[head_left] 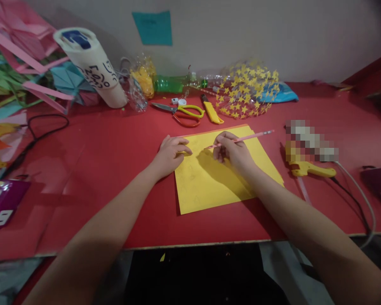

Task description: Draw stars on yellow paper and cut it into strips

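A yellow sheet of paper (206, 190) lies on the red table, with faint pencil marks along its left part. More paper edges, one orange, show beneath its far side. My right hand (230, 152) is closed around a pink pencil (254, 136), whose tip points down and left at the sheet's upper left part. Whether the tip touches the paper I cannot tell. My left hand (173, 154) rests at the sheet's left edge, fingers stretched out and apart, holding nothing.
Scissors (180, 112) and a yellow cutter (212, 111) lie beyond the paper. A star-covered clear ball (246, 91) and a white tumbler (98, 70) stand at the back. Right of the paper are a yellow glue gun (311, 169) and a blurred-out power strip (311, 140) with cables.
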A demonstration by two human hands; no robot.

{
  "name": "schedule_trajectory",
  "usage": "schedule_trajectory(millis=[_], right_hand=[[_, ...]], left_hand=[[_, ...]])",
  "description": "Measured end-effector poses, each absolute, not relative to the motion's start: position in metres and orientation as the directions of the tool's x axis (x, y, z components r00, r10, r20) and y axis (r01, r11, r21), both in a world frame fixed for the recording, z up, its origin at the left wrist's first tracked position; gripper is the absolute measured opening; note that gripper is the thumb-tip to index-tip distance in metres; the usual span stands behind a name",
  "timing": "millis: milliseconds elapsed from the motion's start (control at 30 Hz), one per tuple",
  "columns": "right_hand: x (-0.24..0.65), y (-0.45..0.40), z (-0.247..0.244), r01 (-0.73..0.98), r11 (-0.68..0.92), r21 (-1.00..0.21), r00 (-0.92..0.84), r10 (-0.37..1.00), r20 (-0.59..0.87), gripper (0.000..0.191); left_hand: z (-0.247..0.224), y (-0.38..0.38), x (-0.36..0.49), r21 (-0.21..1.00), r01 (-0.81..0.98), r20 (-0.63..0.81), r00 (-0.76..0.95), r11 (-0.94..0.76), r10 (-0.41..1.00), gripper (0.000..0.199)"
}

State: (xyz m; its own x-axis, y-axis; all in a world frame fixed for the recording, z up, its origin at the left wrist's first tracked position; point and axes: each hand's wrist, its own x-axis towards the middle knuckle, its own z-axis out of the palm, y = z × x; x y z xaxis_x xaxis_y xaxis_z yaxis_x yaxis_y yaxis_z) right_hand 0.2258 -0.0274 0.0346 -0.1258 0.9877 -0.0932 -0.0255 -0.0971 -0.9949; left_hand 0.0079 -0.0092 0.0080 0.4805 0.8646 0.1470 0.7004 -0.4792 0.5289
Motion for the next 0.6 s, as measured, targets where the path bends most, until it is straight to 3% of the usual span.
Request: schedule_trajectory(millis=[200, 300, 600], right_hand=[[0.227, -0.041, 0.06, 0.225, -0.083, -0.971, -0.323, 0.934, -0.154, 0.009], [0.225, -0.043, 0.051, 0.262, -0.049, -0.964, -0.382, 0.912, -0.15, 0.008], [0.224, -0.047, 0.019, 0.251, 0.101, -0.963, -0.323, 0.946, 0.015, 0.007]], left_hand=[[0.026, -0.007, 0.013, 0.475, 0.744, 0.022, 0.524, -0.471, 0.851, 0.031], [0.033, -0.008, 0.017, 0.448, 0.766, -0.041, 0.534, -0.462, 0.845, 0.029], [0.017, -0.019, 0.008, 0.525, 0.692, 0.087, 0.536, -0.496, 0.84, 0.022]])
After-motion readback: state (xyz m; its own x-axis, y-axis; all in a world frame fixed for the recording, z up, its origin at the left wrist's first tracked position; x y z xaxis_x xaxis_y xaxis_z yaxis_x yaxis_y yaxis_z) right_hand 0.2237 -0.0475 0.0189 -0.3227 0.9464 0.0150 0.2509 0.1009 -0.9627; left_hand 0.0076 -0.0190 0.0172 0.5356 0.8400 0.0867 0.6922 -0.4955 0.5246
